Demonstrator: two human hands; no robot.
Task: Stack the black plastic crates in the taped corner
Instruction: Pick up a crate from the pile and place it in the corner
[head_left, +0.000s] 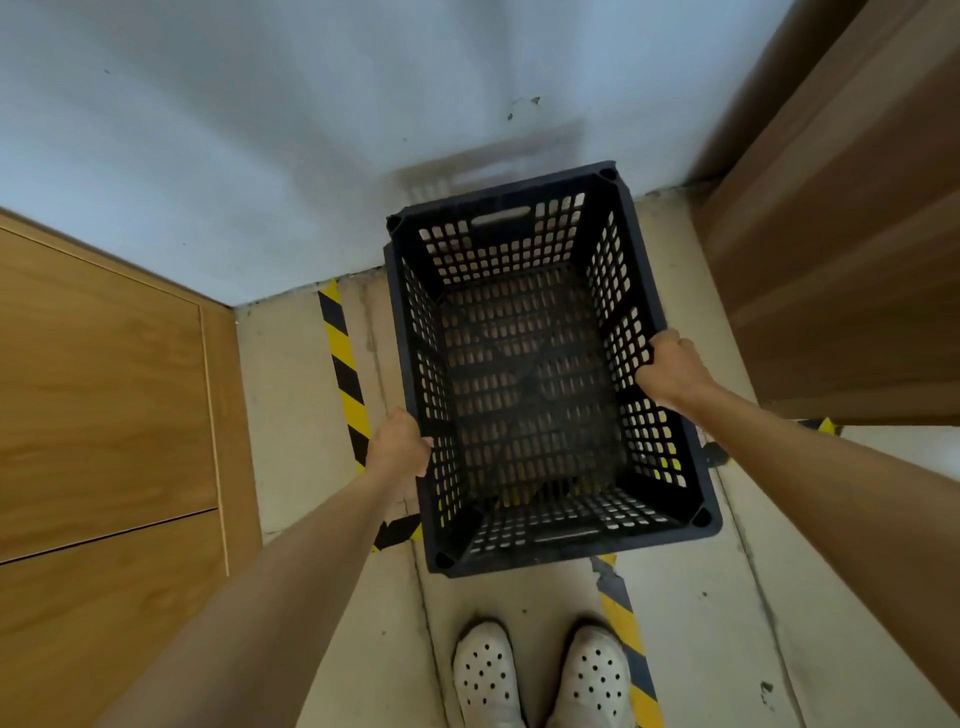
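A black perforated plastic crate (524, 374) sits open side up in front of me, its far end against the grey wall. My left hand (399, 444) grips its left rim and my right hand (670, 366) grips its right rim. Yellow-and-black tape (343, 358) runs along the floor left of the crate, and more tape (626, 639) shows near my feet. Through the crate's holes I see a second dark grid beneath; I cannot tell if it is another crate.
A wooden panel (104, 395) stands at the left and a brown wooden door or cabinet (841, 249) at the right. The grey wall (311, 135) closes the far side. My white perforated shoes (540, 675) stand on the concrete floor just behind the crate.
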